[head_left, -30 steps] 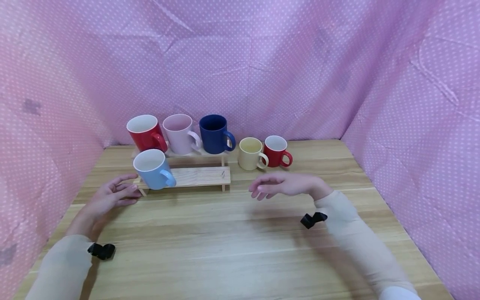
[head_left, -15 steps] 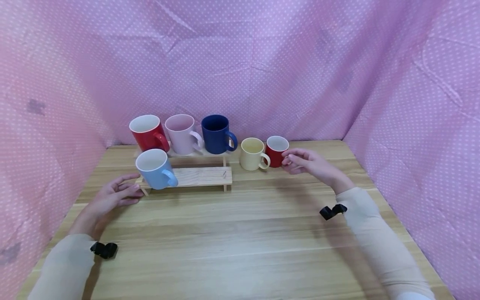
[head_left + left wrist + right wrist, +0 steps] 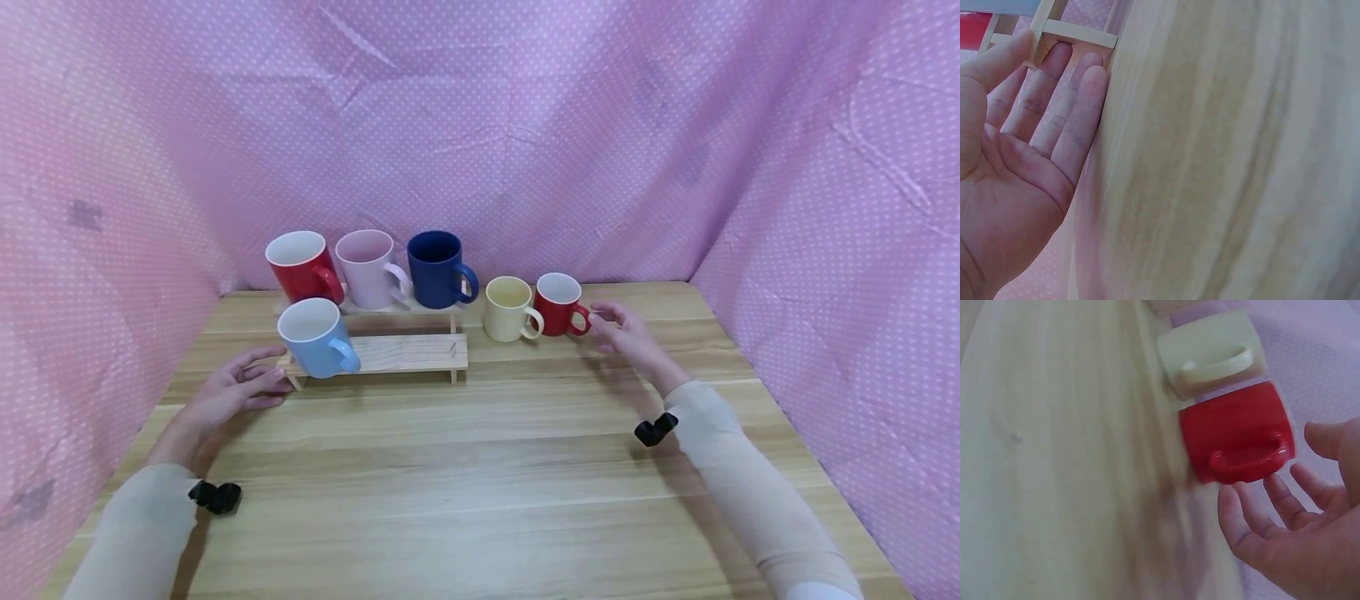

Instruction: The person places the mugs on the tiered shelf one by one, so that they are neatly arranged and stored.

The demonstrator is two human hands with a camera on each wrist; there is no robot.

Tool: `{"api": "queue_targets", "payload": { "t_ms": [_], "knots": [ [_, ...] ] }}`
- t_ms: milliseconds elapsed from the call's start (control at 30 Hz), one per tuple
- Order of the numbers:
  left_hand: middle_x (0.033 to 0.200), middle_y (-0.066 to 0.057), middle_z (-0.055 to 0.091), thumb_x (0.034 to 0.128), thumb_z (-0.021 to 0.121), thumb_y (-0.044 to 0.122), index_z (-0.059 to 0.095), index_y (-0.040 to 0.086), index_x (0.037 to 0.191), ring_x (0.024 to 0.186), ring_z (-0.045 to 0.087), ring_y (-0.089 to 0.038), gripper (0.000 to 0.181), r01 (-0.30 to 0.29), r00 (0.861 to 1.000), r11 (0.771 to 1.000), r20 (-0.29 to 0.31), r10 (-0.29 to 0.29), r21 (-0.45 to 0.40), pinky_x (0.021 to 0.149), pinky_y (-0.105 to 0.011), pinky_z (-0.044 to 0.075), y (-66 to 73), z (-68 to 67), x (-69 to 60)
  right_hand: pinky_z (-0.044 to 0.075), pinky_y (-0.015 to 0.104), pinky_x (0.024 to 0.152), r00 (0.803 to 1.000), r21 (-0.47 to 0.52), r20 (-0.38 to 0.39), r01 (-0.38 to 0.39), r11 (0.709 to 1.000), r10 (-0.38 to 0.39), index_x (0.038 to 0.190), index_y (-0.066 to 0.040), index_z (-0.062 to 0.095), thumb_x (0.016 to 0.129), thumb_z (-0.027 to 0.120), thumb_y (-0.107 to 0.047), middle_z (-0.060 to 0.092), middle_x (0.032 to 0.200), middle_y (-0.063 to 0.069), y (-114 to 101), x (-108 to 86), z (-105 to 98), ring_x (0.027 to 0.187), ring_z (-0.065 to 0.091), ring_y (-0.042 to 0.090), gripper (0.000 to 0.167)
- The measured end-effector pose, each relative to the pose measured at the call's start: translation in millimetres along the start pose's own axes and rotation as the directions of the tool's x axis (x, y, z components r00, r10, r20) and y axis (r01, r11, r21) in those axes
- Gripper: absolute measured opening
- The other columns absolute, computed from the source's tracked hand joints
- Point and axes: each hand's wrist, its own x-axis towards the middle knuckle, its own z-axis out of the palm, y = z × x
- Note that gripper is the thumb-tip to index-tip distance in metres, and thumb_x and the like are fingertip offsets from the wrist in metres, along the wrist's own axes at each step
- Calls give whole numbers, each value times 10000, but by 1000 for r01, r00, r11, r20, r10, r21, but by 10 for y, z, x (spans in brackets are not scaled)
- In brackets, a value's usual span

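At the left end of the low wooden rack (image 3: 408, 353), my left hand (image 3: 234, 392) rests with its fingertips against the end frame. The left wrist view shows its palm (image 3: 1016, 194) turned up, fingers fairly straight, thumb beside a wooden leg (image 3: 1044, 28). A light blue mug (image 3: 318, 342) stands on the lower tier just above that hand. My right hand (image 3: 630, 342) is beside the handle of a small red mug (image 3: 555, 310) on the table. In the right wrist view its fingers are spread and hold nothing; whether a fingertip touches the handle I cannot tell.
On the upper tier stand a larger red mug (image 3: 300, 275), a pale pink mug (image 3: 367, 275) and a navy mug (image 3: 435, 275). A cream mug (image 3: 504, 317) sits between the rack and the small red mug. Pink dotted cloth (image 3: 525, 167) hangs behind the table (image 3: 465, 467).
My right hand has moved from the middle of the table up and right to the small red mug's handle side. My left hand has stayed at the rack's end.
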Motion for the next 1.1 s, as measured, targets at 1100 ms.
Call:
{"api": "queue_targets", "payload": {
  "t_ms": [1100],
  "knots": [
    [1121, 18, 712, 1029, 625, 193, 395, 96, 1508, 1010, 715, -171, 540, 0, 1000, 1000, -4, 0, -25, 857, -352, 609, -16, 4, 11, 611, 383, 808, 999, 81, 44, -9, 997, 6, 1220, 54, 445, 1110, 351, -418, 559, 1161, 289, 245, 286, 241, 1084, 620, 370, 494]
  ]
}}
